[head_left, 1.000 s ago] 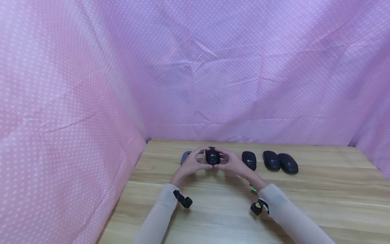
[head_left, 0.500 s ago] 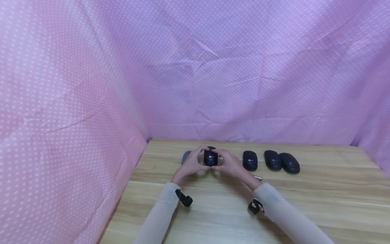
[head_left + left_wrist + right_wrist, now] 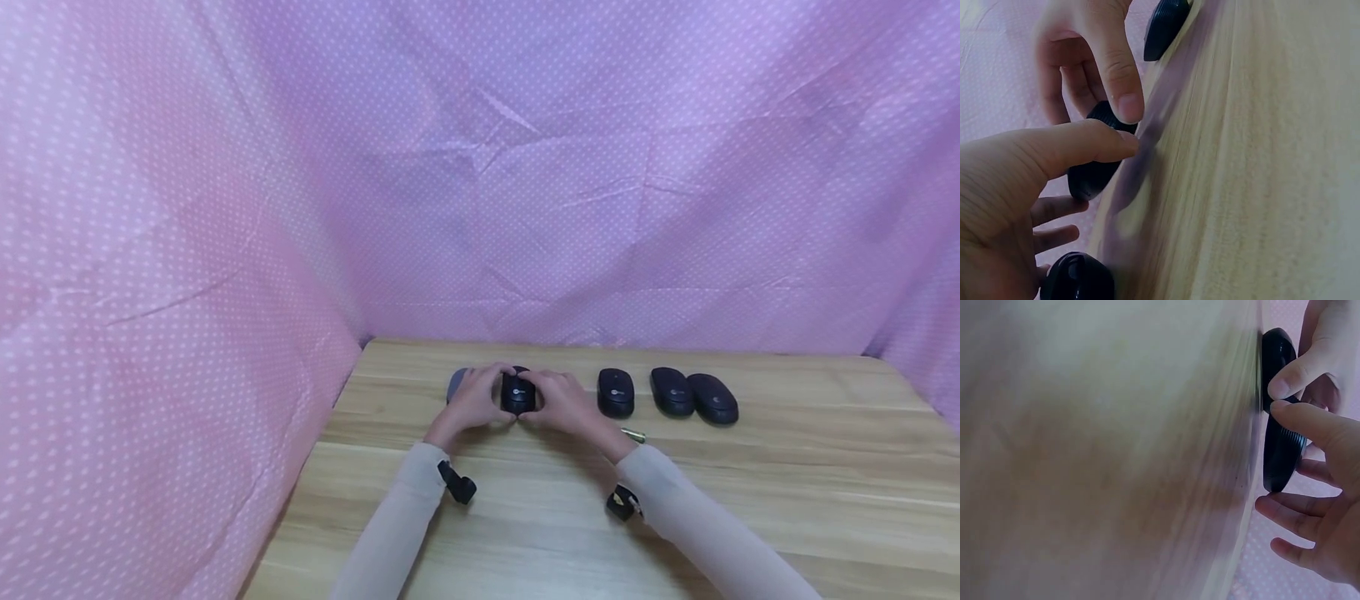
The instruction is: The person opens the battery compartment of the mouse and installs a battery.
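Both hands hold one black computer mouse (image 3: pixel 518 395) between them, close over the wooden table. My left hand (image 3: pixel 476 397) curls its thumb and fingers around the left side; in the left wrist view its thumb lies across the mouse (image 3: pixel 1091 178). From the other side, my right hand (image 3: pixel 564 403) has its thumb at the near end and fingers at the far end. The two thumb tips nearly meet at the near end in the right wrist view, over the mouse (image 3: pixel 1282 456). Just left of the left hand sits a grey-topped mouse (image 3: pixel 456 383), partly hidden.
Right of the hands stands a black mouse (image 3: pixel 616 393). Farther right, two more, a black mouse (image 3: pixel 672 392) and a tilted mouse (image 3: pixel 713 399), sit side by side. A small green-gold cylinder (image 3: pixel 633 435) lies by the right wrist. Pink dotted cloth (image 3: pixel 570 208) hangs behind the table (image 3: pixel 525 533).
The held mouse has shifted slightly left and come down a little, and the right hand has followed it. The small cylinder has moved farther back, away from the right sleeve.
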The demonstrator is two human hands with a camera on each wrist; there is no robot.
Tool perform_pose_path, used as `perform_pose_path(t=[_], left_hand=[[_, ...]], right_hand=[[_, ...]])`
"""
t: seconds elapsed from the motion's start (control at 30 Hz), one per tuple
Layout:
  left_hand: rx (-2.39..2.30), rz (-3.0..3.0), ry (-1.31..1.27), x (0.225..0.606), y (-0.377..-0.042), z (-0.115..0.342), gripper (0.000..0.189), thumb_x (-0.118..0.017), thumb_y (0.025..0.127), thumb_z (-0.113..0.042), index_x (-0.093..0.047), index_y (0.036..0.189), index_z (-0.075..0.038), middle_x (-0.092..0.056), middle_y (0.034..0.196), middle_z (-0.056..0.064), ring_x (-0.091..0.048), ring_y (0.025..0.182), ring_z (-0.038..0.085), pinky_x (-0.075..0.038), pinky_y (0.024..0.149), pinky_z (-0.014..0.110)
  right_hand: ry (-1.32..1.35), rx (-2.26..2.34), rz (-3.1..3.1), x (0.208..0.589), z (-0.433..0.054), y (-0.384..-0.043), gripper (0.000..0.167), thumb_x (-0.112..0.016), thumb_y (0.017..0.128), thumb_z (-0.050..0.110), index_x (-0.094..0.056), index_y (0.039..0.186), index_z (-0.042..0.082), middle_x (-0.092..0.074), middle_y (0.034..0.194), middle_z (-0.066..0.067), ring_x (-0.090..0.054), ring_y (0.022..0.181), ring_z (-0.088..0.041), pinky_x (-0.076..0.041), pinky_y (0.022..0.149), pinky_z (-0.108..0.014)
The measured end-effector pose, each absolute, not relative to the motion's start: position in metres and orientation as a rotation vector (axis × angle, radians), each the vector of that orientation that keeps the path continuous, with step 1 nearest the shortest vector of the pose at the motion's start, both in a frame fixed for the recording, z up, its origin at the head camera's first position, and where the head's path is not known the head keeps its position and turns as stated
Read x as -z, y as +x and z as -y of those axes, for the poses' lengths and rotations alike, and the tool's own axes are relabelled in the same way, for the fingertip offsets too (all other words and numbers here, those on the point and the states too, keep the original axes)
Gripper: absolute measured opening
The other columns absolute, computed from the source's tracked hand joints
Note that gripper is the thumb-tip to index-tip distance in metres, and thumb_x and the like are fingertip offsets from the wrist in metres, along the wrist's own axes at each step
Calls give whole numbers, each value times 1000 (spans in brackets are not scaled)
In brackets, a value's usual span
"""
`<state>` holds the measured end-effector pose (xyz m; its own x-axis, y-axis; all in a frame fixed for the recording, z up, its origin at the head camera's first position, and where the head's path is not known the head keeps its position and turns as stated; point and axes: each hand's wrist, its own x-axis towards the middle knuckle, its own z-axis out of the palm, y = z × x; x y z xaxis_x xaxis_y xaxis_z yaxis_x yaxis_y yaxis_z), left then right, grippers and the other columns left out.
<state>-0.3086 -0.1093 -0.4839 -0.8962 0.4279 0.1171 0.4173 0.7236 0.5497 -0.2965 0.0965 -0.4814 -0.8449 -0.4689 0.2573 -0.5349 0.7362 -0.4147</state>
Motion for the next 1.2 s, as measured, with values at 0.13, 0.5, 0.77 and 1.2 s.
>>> perform_pose_path(t=[0.13, 0.5, 0.77, 1.2], left_hand=[[-844, -2919, 737, 483, -309, 110, 72, -93, 72, -22, -58, 135, -15, -61, 143, 6, -52, 137, 29, -26, 123, 50], [-741, -2931, 706, 482, -308, 110, 73, -92, 74, -24, -56, 136, -17, -60, 144, 8, -47, 140, 32, -24, 124, 52], [-695, -2933, 685, 479, -307, 111, 72, -91, 75, -26, -55, 137, -19, -59, 144, 10, -46, 140, 33, -24, 123, 51], [-738, -2897, 678, 482, -310, 118, 74, -89, 78, -33, -56, 143, -19, -53, 153, 5, -35, 150, 36, -14, 127, 56]], right_hand=[[830, -745, 2804, 482, -95, -295, 73, -91, 74, 31, -62, 136, 5, -71, 125, -19, -69, 112, -37, -55, 101, -51], [853, -696, 2843, 482, -92, -293, 70, -87, 80, 33, -60, 138, 5, -69, 126, -22, -67, 113, -40, -52, 102, -55], [854, -679, 2896, 482, -91, -294, 71, -83, 85, 35, -55, 144, 8, -64, 130, -23, -63, 120, -41, -50, 103, -57], [817, -737, 2973, 479, -90, -296, 69, -80, 89, 34, -53, 147, 7, -61, 134, -27, -61, 122, -42, -50, 104, -58]])
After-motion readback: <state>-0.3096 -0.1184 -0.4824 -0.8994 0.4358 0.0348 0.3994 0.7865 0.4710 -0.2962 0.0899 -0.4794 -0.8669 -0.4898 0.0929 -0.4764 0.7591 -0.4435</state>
